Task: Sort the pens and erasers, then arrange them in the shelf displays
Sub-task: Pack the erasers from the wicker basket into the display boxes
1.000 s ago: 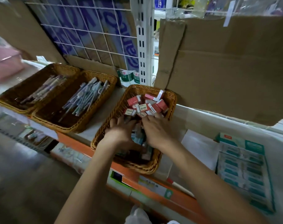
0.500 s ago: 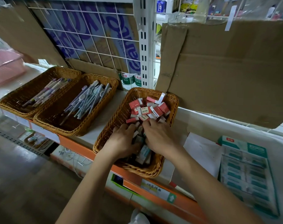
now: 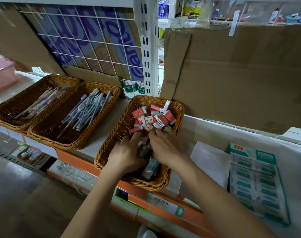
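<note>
Left hand (image 3: 126, 156), right hand (image 3: 166, 148) still in eraser basket (image 3: 118, 127), barely shifted

The baskets (image 3: 118, 131) are woven golden-brown wicker. Erasers (image 3: 152, 117) wear red-and-white sleeves, while the pens (image 3: 87, 112) are pale blue-grey. The shelf edge (image 3: 81, 166) is orange, the box (image 3: 254, 179) teal and white.

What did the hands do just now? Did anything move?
Hardly anything. The left hand and right hand parted a little inside the eraser basket, so more of the grey packs shows between them. Whether either took hold of anything cannot be told. The red erasers and the pen baskets stayed put.
</note>
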`<state>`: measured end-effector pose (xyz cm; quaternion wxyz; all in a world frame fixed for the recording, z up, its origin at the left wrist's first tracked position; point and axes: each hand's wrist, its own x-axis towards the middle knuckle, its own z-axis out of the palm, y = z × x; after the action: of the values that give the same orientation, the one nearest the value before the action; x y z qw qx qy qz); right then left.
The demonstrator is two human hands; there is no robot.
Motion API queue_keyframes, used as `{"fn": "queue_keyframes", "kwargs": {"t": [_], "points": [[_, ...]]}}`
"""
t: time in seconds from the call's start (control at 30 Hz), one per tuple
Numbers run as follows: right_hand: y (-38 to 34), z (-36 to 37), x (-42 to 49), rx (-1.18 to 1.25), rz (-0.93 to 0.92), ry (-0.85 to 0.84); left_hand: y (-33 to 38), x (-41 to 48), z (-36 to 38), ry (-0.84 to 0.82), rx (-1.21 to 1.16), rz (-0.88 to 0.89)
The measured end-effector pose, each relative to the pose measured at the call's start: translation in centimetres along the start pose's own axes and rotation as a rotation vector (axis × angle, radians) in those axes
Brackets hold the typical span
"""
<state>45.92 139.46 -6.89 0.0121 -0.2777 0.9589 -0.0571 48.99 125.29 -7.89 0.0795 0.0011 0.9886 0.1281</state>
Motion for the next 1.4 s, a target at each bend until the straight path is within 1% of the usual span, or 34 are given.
{"fn": "queue_keyframes", "kwargs": {"t": [0.1,0.2,0.33,0.43,0.53,0.63,0.67,0.73,0.83,0.9,0.97,1.03,1.07,1.17,1.23,1.27,1.3,1.4], "points": [[0.0,0.1,-0.1,0.015,0.018,0.039,0.2,-0.1,-0.4,0.008,-0.021,-0.075],[-0.1,0.2,-0.2,0.052,0.026,0.085,0.3,-0.6,-0.6,0.071,-0.010,-0.062],[0.2,0.8,-0.2,0.146,0.036,0.185,0.2,-1.0,-0.7,0.111,-0.085,-0.054],[0.3,1.0,-0.3,0.199,0.035,0.240,0.4,-1.2,-1.3,0.212,-0.196,-0.115],[0.4,0.8,-0.4,0.377,0.081,0.298,0.5,-1.6,-1.7,0.355,-0.347,-0.165],[0.6,-0.4,-0.8,0.695,0.204,0.305,0.3,-1.7,-2.0,0.389,-0.561,-0.203],[0.7,-1.0,-1.0,0.822,0.253,0.296,0.3,-1.8,-2.2,0.379,-0.673,-0.209],[1.0,-2.2,-1.7,1.023,0.321,0.269,1.1,-1.9,-2.6,0.291,-1.022,-0.214],[1.6,-3.4,-3.1,1.149,0.336,0.289,3.1,-2.3,-3.3,-0.005,-1.596,-0.284],[2.3,-4.0,-4.1,1.187,0.359,0.313,4.2,-2.5,-3.5,-0.163,-1.817,-0.315],[2.9,-4.3,-5.2,1.220,0.356,0.299,5.5,-2.5,-3.3,-0.257,-1.857,-0.276],[3.5,-4.4,-6.5,1.254,0.370,0.285,7.0,-2.2,-2.8,-0.235,-1.772,-0.249],[3.8,-4.4,-7.1,1.315,0.394,0.273,7.8,-2.1,-2.4,-0.212,-1.750,-0.251],[5.4,-4.2,-8.9,1.613,0.494,0.242,9.8,-1.6,-1.9,-0.202,-1.787,-0.322],[7.0,-4.0,-10.1,1.817,0.567,0.292,11.0,-1.4,-1.7,-0.238,-1.795,-0.339],[7.7,-3.8,-10.8,1.866,0.578,0.331,11.5,-1.4,-1.7,-0.260,-1.791,-0.336],[8.4,-3.5,-11.5,1.847,0.575,0.379,12.0,-1.3,-1.6,-0.273,-1.789,-0.322],[10.0,-3.0,-13.5,1.511,0.554,0.525,13.4,-1.1,-1.0,-0.308,-1.817,-0.261]]}}
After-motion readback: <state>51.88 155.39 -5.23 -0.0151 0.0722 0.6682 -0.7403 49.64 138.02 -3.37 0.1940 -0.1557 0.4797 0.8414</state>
